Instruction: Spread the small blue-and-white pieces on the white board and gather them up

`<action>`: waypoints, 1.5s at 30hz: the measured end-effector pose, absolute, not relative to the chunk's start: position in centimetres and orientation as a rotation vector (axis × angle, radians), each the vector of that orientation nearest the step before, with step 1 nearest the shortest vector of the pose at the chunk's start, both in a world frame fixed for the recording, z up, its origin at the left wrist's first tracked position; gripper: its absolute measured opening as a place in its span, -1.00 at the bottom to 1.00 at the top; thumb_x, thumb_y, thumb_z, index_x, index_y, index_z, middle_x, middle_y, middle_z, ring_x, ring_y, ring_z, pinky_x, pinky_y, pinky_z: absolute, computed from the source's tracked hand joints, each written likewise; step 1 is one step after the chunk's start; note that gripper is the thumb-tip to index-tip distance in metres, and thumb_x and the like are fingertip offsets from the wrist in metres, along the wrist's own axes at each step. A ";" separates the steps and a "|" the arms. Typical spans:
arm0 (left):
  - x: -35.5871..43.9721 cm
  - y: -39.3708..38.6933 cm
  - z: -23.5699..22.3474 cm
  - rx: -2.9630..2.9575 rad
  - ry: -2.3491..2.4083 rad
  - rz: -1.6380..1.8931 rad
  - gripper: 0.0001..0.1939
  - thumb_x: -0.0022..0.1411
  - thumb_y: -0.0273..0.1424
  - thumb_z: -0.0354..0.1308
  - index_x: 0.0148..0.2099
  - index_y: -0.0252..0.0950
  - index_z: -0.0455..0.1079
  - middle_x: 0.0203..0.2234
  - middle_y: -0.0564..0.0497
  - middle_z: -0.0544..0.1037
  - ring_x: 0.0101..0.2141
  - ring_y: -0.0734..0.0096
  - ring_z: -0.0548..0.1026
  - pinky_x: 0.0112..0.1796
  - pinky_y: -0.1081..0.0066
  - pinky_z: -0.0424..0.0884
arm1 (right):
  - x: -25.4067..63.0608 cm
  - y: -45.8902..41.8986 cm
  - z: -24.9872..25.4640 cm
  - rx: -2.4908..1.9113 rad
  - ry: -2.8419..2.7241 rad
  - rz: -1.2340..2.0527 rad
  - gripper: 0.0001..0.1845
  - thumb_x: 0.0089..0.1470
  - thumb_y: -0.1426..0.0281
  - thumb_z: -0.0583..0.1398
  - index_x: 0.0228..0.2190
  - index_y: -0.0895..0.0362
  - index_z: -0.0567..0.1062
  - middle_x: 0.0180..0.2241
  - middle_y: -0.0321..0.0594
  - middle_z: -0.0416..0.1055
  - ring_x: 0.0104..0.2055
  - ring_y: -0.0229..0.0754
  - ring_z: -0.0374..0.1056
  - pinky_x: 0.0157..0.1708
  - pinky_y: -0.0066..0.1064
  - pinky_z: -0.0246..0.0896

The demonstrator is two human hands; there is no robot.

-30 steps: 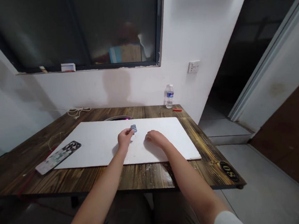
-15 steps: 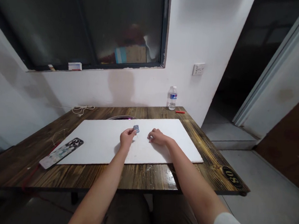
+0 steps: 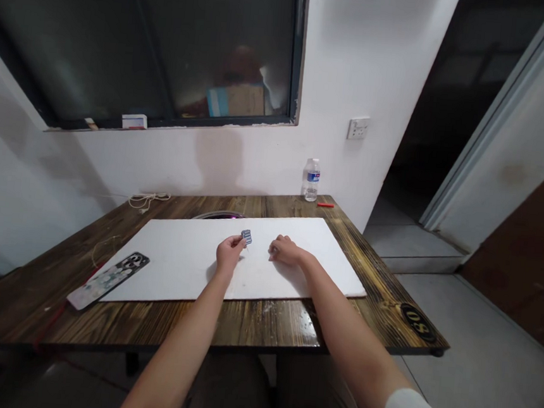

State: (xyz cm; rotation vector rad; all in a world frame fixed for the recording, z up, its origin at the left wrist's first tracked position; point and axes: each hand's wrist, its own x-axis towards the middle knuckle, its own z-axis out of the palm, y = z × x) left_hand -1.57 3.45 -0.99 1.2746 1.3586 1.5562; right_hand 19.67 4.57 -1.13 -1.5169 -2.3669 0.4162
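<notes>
My left hand pinches a small blue-and-white striped rectangular piece between its fingertips, just above a white board. My right hand rests on the board a short way to the right, its fingers curled together. I see nothing in those fingers. The board lies flat on a dark wooden table. Left of the board, a long patterned flat object lies at an angle, partly on the board's edge.
A water bottle and a red stick stand at the table's far edge. A white cord lies at the far left, and a round dark object sits behind the board. A doorway opens right.
The whole view has shifted slightly as my head moved. Both hands stay at nearly the same spot, and my left hand keeps its hold on the striped piece.
</notes>
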 end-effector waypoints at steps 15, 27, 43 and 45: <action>-0.9 2.6 -0.3 1.281 1.294 1.505 -0.61 -0.23 -0.16 0.41 -0.36 -0.33 0.54 -0.57 0.00 0.57 -0.49 0.38 0.51 -0.42 0.42 0.42 | 17.3 2.5 0.4 -1.142 -1.648 0.513 -0.94 0.01 0.44 0.27 -0.48 0.16 0.53 -0.47 -0.30 0.44 -0.46 -0.30 0.31 -0.37 -0.46 0.20; 0.2 1.5 0.1 1.174 1.079 1.325 -0.53 -0.32 -0.13 0.50 -0.42 -0.35 0.49 -0.54 -0.05 0.58 -0.46 0.31 0.57 -0.34 0.35 0.47 | 15.0 0.4 -0.1 -1.070 -1.751 0.289 -0.75 0.20 0.38 0.15 -0.16 0.07 0.61 -0.22 -0.15 0.37 -0.30 -0.21 0.35 -0.23 -0.38 0.30; -0.3 1.5 0.3 1.141 0.994 1.300 -0.50 -0.36 -0.13 0.52 -0.40 -0.35 0.52 -0.57 -0.02 0.56 -0.50 0.40 0.51 -0.35 0.38 0.43 | 14.9 2.5 -1.6 -0.836 -1.296 1.085 -0.53 -0.10 0.19 0.34 -0.13 0.14 0.57 -0.45 -0.30 0.47 -0.48 -0.27 0.36 -0.36 -0.38 0.29; -0.4 1.4 0.4 1.163 0.982 1.277 -0.51 -0.34 -0.13 0.52 -0.40 -0.35 0.52 -0.58 0.00 0.54 -0.51 0.43 0.49 -0.36 0.39 0.42 | 15.0 2.4 -1.5 -0.765 -1.275 1.200 -0.58 -0.13 0.16 0.35 -0.25 0.17 0.59 -0.49 -0.29 0.47 -0.49 -0.28 0.33 -0.37 -0.39 0.26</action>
